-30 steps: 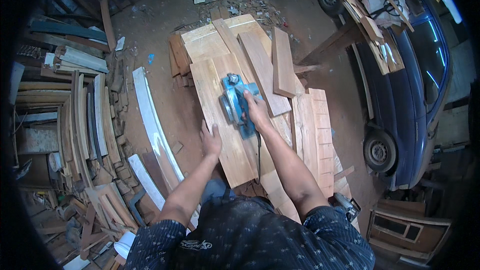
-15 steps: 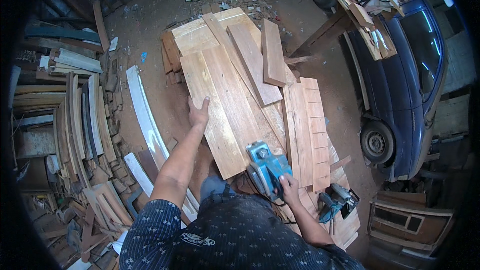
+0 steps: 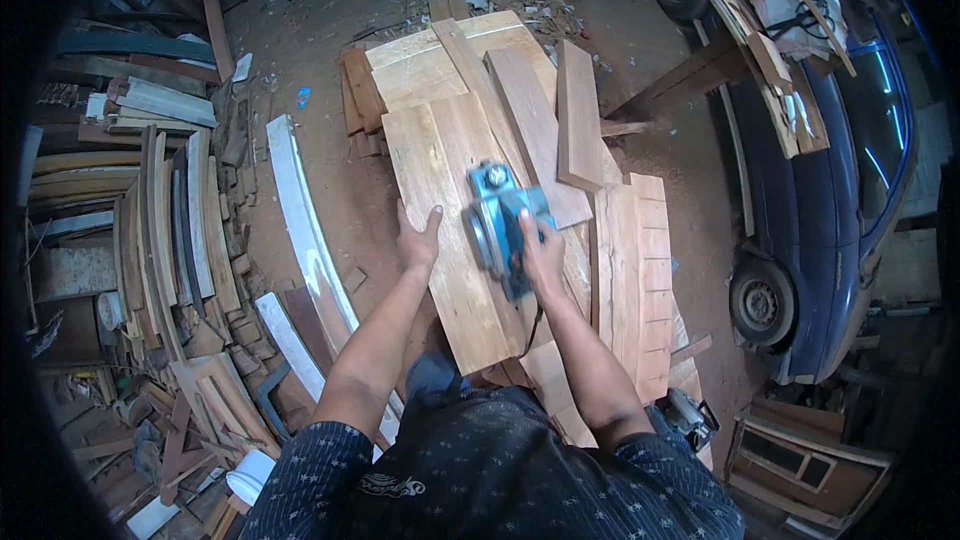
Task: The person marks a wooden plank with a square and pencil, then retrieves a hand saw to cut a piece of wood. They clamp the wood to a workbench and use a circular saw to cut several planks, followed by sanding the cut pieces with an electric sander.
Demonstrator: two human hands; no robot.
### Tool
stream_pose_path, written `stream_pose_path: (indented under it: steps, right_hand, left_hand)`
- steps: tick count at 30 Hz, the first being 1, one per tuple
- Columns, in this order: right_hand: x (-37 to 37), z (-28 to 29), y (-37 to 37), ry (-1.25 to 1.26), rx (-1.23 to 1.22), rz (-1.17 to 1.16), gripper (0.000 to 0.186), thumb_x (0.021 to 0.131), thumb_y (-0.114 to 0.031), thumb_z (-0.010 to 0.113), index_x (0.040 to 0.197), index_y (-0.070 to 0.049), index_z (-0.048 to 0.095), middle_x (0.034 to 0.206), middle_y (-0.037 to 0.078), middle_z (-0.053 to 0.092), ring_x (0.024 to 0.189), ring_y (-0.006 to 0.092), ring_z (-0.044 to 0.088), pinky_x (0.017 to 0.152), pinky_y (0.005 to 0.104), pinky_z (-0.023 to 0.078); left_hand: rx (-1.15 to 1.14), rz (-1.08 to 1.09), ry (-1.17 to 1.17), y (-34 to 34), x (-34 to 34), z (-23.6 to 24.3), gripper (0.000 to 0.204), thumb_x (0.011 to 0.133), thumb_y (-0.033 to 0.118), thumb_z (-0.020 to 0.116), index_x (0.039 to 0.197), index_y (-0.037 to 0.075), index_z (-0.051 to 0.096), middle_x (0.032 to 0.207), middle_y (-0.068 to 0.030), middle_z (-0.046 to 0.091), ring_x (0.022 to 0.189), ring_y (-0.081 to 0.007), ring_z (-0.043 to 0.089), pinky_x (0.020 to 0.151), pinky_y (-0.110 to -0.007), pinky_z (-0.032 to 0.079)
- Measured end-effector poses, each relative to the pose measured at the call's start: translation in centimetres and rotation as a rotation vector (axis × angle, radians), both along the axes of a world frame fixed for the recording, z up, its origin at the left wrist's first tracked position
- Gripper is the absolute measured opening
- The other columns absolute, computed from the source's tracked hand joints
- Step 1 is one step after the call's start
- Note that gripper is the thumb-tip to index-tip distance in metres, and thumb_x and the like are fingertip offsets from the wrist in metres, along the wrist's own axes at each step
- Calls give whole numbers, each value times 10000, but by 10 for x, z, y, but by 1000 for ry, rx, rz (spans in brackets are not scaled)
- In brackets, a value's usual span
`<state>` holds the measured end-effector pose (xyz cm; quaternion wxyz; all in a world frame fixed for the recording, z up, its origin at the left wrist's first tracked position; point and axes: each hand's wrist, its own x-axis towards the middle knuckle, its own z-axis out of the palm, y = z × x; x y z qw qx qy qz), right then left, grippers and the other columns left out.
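Observation:
A wide, pale wooden board point(image 3: 435, 180), seemingly of two planks side by side, lies slanted on a pile of timber. My left hand point(image 3: 418, 240) grips its left edge, thumb on top and fingers partly hidden past the edge. My right hand point(image 3: 542, 255) is wrapped round the handle of a blue electric planer point(image 3: 497, 202), which is over the board's right half. A dark cord hangs from the planer's near end. Thick planks point(image 3: 577, 115) lie to the right of the board.
A notched board point(image 3: 653, 280) and another blue power tool point(image 3: 685, 418) sit to the right. Beyond stands a blue car point(image 3: 810, 210), with a timber-laden stand point(image 3: 690, 75) before it. Stacked boards point(image 3: 165, 230) fill the left side. White curved strips point(image 3: 305, 230) lie on the floor.
My right hand has moved the planer forward and left, from beside the board's near right corner to over its middle. My left hand keeps its grip; the view has shifted slightly.

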<state>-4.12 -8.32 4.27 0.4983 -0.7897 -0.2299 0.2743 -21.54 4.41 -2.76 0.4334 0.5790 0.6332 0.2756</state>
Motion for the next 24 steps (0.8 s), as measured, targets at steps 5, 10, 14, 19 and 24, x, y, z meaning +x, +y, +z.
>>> stream_pose_path:
  steps: [5, 10, 14, 19, 24]
  right_hand:
    - [24, 6, 125, 30, -23, 24, 655, 940, -606, 611, 921, 38, 737, 655, 59, 608, 496, 147, 580, 463, 311, 462]
    - [47, 5, 231, -121, -16, -6, 740, 927, -633, 561, 829, 83, 721, 716, 263, 678, 676, 338, 674, 694, 474, 495]
    - [73, -6, 282, -104, -16, -26, 743, 921, -633, 564, 845, 89, 718, 758, 289, 685, 720, 368, 696, 738, 489, 510]
    - [64, 13, 273, 102, -63, 47, 719, 910, -640, 582, 915, 61, 743, 730, 201, 695, 655, 280, 707, 640, 406, 538]
    - [63, 23, 235, 198, -85, 42, 654, 909, -622, 616, 848, 23, 708, 679, 83, 631, 530, 173, 613, 515, 340, 482]
  left_hand:
    - [-29, 8, -1, 1, -4, -6, 934, 882, 455, 740, 1555, 14, 265, 1432, -289, 520, 1326, -391, 523, 1099, -411, 412]
    - [-56, 8, 17, 2, -4, -6, 921, 897, 443, 728, 1557, 11, 253, 1450, -292, 498, 1343, -389, 506, 1109, -410, 398]
    - [-7, -22, -26, 4, 1, 3, 918, 903, 446, 721, 1559, 12, 249, 1458, -293, 489, 1357, -390, 491, 1123, -413, 380]
    - [-110, -6, 10, 4, -2, 6, 906, 908, 432, 721, 1558, 11, 251, 1448, -289, 500, 1341, -389, 504, 1114, -413, 389]
    - [-138, -22, -19, 4, -3, 4, 906, 908, 418, 727, 1556, 1, 249, 1439, -295, 500, 1325, -391, 514, 1104, -409, 401]
